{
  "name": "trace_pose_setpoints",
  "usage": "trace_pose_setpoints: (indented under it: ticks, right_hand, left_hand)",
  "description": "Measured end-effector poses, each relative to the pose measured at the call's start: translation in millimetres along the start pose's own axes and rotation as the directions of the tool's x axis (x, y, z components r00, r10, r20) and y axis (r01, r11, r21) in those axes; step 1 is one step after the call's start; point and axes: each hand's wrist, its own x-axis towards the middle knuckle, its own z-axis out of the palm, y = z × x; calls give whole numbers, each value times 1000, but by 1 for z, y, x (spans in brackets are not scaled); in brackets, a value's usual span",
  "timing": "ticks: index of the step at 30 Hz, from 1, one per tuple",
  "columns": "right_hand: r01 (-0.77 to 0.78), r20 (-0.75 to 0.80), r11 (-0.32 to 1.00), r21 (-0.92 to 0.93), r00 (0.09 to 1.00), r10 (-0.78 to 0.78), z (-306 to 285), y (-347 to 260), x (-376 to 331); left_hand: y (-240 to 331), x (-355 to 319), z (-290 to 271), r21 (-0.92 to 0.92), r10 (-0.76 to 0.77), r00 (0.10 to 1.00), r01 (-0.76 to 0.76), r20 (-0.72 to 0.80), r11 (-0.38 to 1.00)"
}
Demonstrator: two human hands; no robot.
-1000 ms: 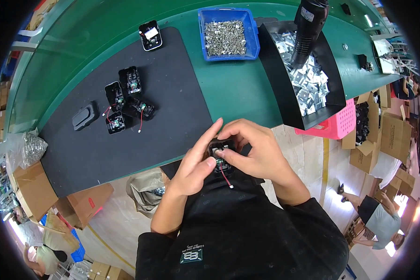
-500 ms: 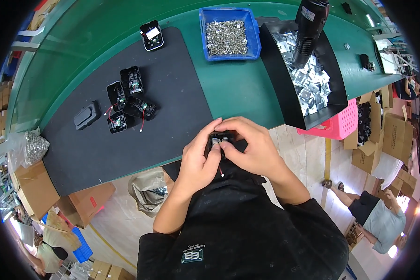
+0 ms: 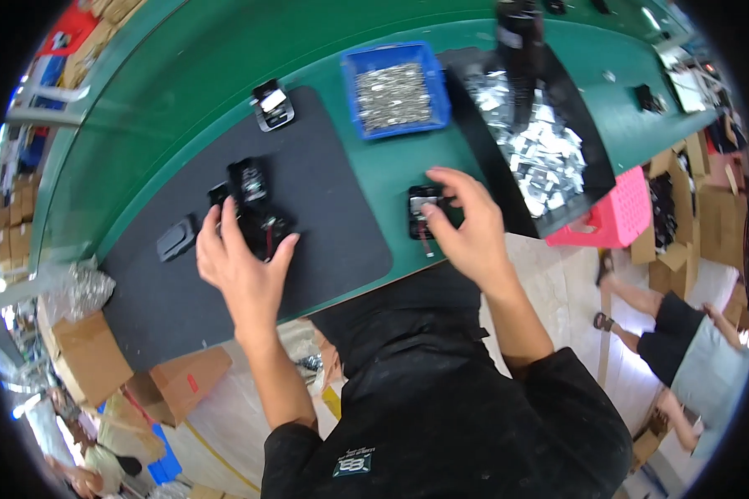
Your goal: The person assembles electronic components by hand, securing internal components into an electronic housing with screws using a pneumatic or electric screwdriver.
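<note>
Both hands had separated: the right hand [image 3: 466, 229] gripped a small black plastic housing with a red wire [image 3: 423, 214] near the green table's [image 3: 391, 179] front edge, while the open left hand [image 3: 243, 264] reached over black parts [image 3: 258, 218] on the dark mat [image 3: 324, 224].

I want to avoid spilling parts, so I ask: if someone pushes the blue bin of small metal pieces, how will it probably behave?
The blue bin looks like rigid plastic, so it would probably slide on the green table without bending. It is nearly full of small metal pieces, so it is likely heavy for its size. It is low and wide, so tipping seems unlikely, though a fast push may shake pieces out.
</note>
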Motion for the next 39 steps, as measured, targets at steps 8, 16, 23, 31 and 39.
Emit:
trace_pose_setpoints:
  ticks: [8, 16, 23, 31, 39]
  right_hand:
    - [82, -202, 989, -127, 974, -106, -93, -24, 11]
    - [-99, 97, 585, -805, 951, 294, -133, 20, 34]
    - [-42, 198, 483, -875, 879, 435, -128, 21, 56]
    - [-258, -1, 965, -44, 966, 258, -127, -12, 18]
    - [-146, 270, 929, 339, 962, 53, -36, -62, -17]
  left_hand:
    - [-12, -10, 11, 44, 70, 996, -72, 48, 996]
    - [14, -25, -3, -329, 136, 991, -134, -18, 935]
    - [28, -44, -2, -621, 123, 987, -34, 101, 783]
    - [44, -43, 1, -690, 380, 925, -266, 14, 673]
    - [72, -43, 16, -727, 426, 894, -385, -140, 569]
